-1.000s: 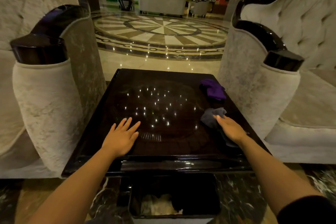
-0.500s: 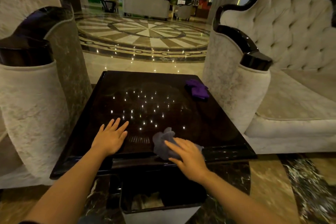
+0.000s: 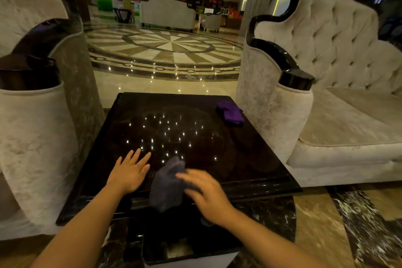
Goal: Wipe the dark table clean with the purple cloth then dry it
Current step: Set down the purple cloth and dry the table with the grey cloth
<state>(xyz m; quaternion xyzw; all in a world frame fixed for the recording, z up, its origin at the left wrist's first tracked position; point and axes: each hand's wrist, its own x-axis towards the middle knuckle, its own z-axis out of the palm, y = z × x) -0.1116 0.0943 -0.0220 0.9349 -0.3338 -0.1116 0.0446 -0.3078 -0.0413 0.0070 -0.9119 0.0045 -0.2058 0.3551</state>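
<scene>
A: Obs, head cam. Glossy dark square table (image 3: 195, 137) sits btwn two pale velvet armchairs w/ black glossy arm caps, one on the left (image 3: 32, 137), one on the right (image 3: 326, 93). Tabletop reflects many small ceiling-light dots.

B: Hands?

A: Left hand (image 3: 128, 172) flat on tabletop, palm down, fingers spread and extended, grasping nothing. Near the front edge, left of centre. Right hand (image 3: 206, 191) blurred, lies on top of a crumpled grey-blue cloth (image 3: 167, 187), fingers pointing left, pressing it at the table's front edge. Whether fingers are curled into the fabric or just laid over it: cannot tell, motion blur.

B: Grey-blue cloth position?

A: Front edge, roughly centre. Upper part bunched up on the tabletop, lower part hangs over the moulded front rim. Just beside left hand, small gap btwn them.

B: And the purple one?

A: Bright purple crumpled cloth (image 3: 230, 113) lies on far right corner of tabletop, close to the right armchair's arm. Untouched by either hand, well apart from both.

B: Surroundings?

A: Below table front, a dark open bin (image 3: 185, 243) w/ pale crumpled contents, detail unclear. Floor beyond: polished marble w/ circular sunburst inlay (image 3: 171, 48). Further back a pale sofa (image 3: 167, 13) and coloured shelving, too small to read
</scene>
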